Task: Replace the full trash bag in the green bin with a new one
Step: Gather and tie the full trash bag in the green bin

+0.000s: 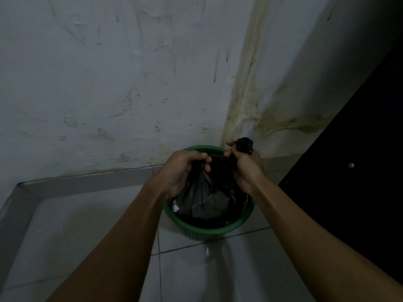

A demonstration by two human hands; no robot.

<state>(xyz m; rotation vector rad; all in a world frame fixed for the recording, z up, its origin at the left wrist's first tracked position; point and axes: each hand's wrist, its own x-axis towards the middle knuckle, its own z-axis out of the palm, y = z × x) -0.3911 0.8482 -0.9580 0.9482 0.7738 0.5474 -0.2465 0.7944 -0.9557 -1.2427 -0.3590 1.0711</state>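
Your left hand (185,168) is clamped on the gathered neck of the black trash bag (205,199), fingers curled round the film. Your right hand (242,168) pinches the far end of that same neck, with a small wad of black plastic (245,144) bunched above its fingers; I cannot tell whether that wad is the bag's tail or a separate folded bag.

The bag sits inside the green bin (220,231), directly below both hands, its body filling the bin and its neck drawn up between your palms. The bin stands on the tiled floor (109,225), in the corner beyond your knuckles.

Expect thin, soft, slippery film that stretches and may tear if you pull on a single pinch. The load looks lumpy and moderately heavy, so hold the twisted neck in a full fist, close under the wad.

The bag's long axis runs upright, mouth towards your hands, bottom away from them; lift straight along that line.
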